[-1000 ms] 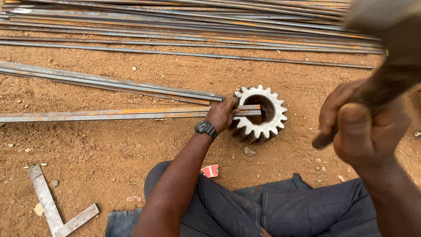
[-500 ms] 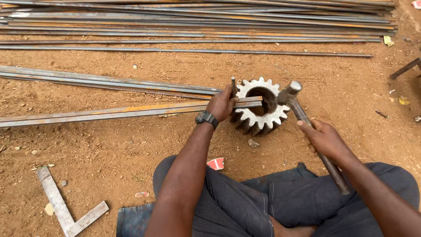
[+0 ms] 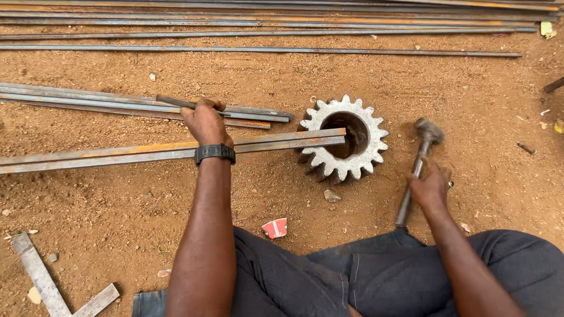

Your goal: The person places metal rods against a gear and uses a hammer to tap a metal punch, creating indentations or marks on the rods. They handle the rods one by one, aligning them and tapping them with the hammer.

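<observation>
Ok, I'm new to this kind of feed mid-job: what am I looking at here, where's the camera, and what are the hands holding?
This is a single camera worn on a person's head, looking down at their own two bare hands; there is no machine. The person sits on reddish sandy ground, their legs in dark trousers at the bottom.

The left hand, with a black watch on its wrist, grips a thin metal rod beside a bundle of similar rods. Below it, a long flat steel bar lies with its end resting across a large toothed gear.

The right hand holds a hammer by the handle, its head resting low near the ground to the right of the gear. More long rods lie along the top, and short bar offcuts at bottom left.
</observation>
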